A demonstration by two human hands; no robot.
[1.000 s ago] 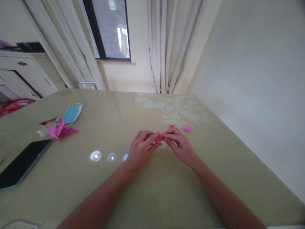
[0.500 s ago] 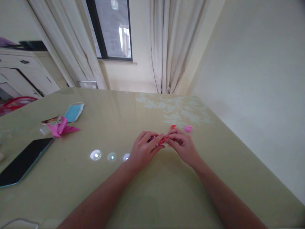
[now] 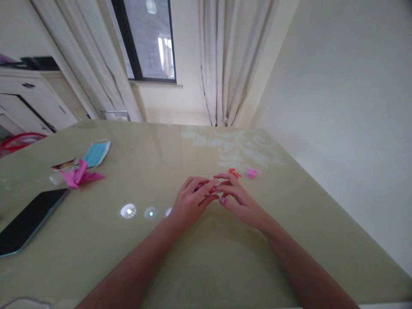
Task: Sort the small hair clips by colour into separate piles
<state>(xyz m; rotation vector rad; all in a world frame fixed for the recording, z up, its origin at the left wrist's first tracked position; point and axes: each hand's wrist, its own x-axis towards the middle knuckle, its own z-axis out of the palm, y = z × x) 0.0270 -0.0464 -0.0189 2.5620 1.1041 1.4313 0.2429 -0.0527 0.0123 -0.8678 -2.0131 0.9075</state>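
My left hand [image 3: 192, 198] is closed round a small red and dark thing [image 3: 202, 187], mostly covered by the fingers, so its kind does not show. Close against its fingertips is my right hand [image 3: 240, 198], thumb and fingers apart, with nothing visible in its grasp. The right fingertips meet or nearly touch the left ones. Just beyond the right hand lie several thin orange-red pieces [image 3: 234, 173] in a loose pile. Beside them, to the right, is a small pink bundle [image 3: 252, 173] with a thin tail like thread.
At the left of the glossy table [image 3: 206, 266] lie a black phone [image 3: 32, 219], a pink folded-paper figure [image 3: 80, 174], a blue face mask [image 3: 97, 153] and a small picture card [image 3: 64, 165]. A wall [image 3: 347, 128] runs along the right edge; curtains [image 3: 222, 64] hang beyond.
My right thumb and fingers have spread and come off the red thing, which now shows less. The orange-red pieces are more exposed. The whole view has shifted slightly.
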